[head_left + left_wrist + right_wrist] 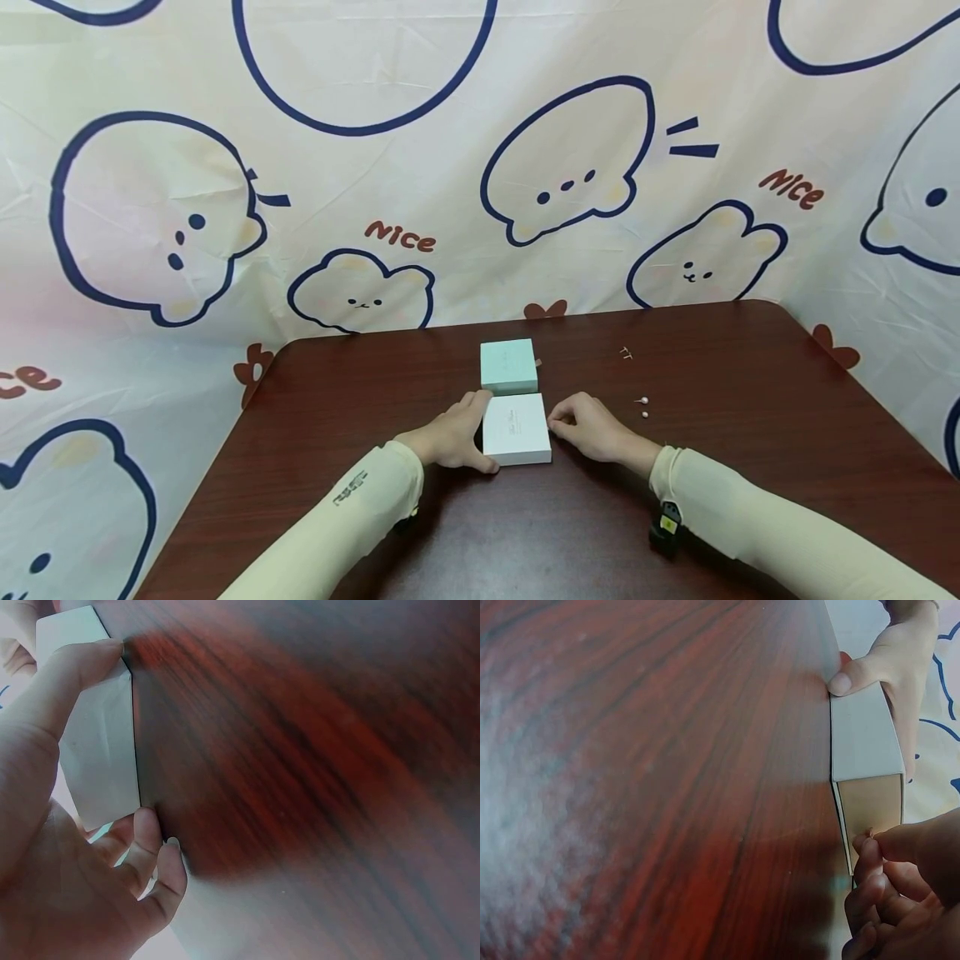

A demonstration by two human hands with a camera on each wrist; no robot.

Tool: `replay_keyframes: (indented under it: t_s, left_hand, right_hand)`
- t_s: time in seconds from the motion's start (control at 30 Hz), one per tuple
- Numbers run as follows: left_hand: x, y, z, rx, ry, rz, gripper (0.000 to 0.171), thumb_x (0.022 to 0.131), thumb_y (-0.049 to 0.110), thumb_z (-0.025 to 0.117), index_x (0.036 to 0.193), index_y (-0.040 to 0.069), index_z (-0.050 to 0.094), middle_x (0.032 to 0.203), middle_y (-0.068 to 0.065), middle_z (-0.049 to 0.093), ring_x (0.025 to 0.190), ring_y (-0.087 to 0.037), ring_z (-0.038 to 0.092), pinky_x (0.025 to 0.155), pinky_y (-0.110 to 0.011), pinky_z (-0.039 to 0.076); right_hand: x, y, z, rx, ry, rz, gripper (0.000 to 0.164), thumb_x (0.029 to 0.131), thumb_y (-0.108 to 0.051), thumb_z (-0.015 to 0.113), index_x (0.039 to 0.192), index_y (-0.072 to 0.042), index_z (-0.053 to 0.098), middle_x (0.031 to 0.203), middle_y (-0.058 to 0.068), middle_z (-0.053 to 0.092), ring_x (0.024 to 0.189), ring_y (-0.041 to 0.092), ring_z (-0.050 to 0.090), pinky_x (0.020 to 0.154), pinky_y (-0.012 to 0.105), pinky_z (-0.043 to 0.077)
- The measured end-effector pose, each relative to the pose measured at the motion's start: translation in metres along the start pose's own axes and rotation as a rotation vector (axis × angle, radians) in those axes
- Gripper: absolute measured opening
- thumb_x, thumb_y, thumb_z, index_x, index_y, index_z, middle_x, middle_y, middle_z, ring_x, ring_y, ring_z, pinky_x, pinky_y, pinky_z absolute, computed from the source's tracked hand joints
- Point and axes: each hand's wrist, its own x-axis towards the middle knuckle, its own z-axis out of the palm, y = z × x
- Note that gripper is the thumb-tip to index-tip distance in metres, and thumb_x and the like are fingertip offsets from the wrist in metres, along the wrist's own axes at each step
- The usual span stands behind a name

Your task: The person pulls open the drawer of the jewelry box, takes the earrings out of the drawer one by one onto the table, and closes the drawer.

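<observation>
A white box [516, 423] with small lettering on its lid lies flat on the table. My left hand [452, 431] grips its left side, the thumb at the near corner and the fingers toward the far one; in the left wrist view the box [101, 742] shows between thumb and fingers. At the box's right side is my right hand [588, 427]. Thumb and forefinger of the right hand [907, 881] pinch a small pull tab [869, 832] on the tan end of the box, mostly hidden by the fingertips. The box looks closed.
Just behind stands a mint-green box [508, 363] with a small tab on its right side. To the right lie pearl earrings [643, 401] and, farther back, small metallic earring-like pieces [626, 353]. A printed cloth [450, 183] hangs behind the brown table [360, 375].
</observation>
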Motion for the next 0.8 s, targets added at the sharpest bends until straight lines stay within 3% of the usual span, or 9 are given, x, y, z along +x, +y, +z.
replay_keyframes:
  t_s: [0.8]
  left_hand:
    - [-0.0004,-0.0002,-0.0001,0.001,0.004,0.0,0.109,0.075,0.034,0.088,0.156,0.003,0.022,0.154,-0.021,0.036,0.138,-0.036,0.044,0.11,-0.05,0.042]
  right_hand:
    - [0.0001,0.0021,0.0002,0.011,-0.012,-0.006,0.017,0.096,-0.006,0.062,0.089,-0.007,0.078,0.081,0.0,0.072,0.07,0.006,0.053,0.065,0.023,0.045]
